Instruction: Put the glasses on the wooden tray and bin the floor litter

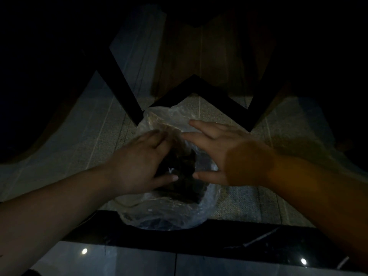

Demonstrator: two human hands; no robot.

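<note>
A clear plastic bag (171, 214) lies crumpled on the rug in dim light, with a dark lump of litter (184, 172) inside it. My left hand (139, 162) rests on the bag's left side, its fingers curled over the plastic and the dark lump. My right hand (211, 150) hovers just right of it, fingers spread, thumb low against the bag. No glasses or wooden tray show in this view.
A woven rug (239, 200) covers the floor under the bag. Black zigzag table legs (191, 84) stand just beyond it, with wooden boards behind. A dark band and glossy tiles (139, 261) with light reflections lie near me.
</note>
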